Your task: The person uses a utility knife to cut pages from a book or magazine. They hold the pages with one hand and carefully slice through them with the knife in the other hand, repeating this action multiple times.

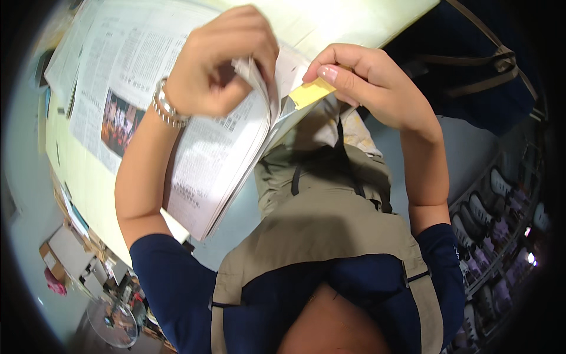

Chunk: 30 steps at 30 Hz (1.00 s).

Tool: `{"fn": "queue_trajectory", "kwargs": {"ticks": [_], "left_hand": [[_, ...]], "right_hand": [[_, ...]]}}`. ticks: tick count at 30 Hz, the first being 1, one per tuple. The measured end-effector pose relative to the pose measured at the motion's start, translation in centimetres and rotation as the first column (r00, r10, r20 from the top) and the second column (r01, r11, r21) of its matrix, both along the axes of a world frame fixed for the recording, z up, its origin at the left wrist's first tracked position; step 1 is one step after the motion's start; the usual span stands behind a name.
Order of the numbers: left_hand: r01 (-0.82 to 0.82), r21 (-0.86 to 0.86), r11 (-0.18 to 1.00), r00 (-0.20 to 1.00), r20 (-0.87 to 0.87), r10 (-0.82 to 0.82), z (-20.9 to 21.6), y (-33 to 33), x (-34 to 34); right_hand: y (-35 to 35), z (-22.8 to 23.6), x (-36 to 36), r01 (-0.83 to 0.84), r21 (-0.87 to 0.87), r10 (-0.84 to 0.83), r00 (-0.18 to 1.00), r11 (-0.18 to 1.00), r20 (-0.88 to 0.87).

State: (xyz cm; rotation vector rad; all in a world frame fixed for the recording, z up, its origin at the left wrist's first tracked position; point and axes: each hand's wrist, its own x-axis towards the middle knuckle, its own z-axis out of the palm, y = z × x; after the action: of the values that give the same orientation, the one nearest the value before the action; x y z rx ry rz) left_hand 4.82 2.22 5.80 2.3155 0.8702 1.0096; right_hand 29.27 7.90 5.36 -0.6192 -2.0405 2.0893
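My left hand, a bracelet at its wrist, is curled closed around the lifted, curling edge of newspaper pages. Under it, a stack of newspaper lies on the pale table and sticks out past the near edge. A flat yellow piece, perhaps paper or card, is pinched between thumb and fingers of my right hand. Its lower left end meets the newspaper's right edge, beside a small greyish strip. What lies inside my left fist is partly hidden.
The pale tabletop runs along the left and top. Dark cloth with brown straps hangs at the upper right. Racks of shoe-shaped items stand at the lower right. Boxes and a round fan-like frame are at the lower left.
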Motion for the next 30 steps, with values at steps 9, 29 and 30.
{"fn": "queue_trajectory", "kwargs": {"ticks": [9, 29, 30], "left_hand": [[0.158, -0.286, 0.945, 0.814, 0.579, 0.04, -3.8, 0.9, -1.8], [-0.028, -0.281, 0.959, 0.974, 0.21, 0.09, -1.4, -0.7, -1.5], [-0.074, -0.193, 0.978, 0.987, 0.127, 0.1, -0.5, -0.5, -0.7]], "right_hand": [[-9.1, -0.7, -3.2, -0.102, -0.233, 0.107, 0.994, 0.967, 0.012], [-7.1, 0.8, 3.3, 0.426, -0.171, -0.436, 0.9, 0.888, -0.024], [-6.7, 0.4, 3.8, 0.571, -0.087, -0.577, 0.81, 0.817, -0.1]]}}
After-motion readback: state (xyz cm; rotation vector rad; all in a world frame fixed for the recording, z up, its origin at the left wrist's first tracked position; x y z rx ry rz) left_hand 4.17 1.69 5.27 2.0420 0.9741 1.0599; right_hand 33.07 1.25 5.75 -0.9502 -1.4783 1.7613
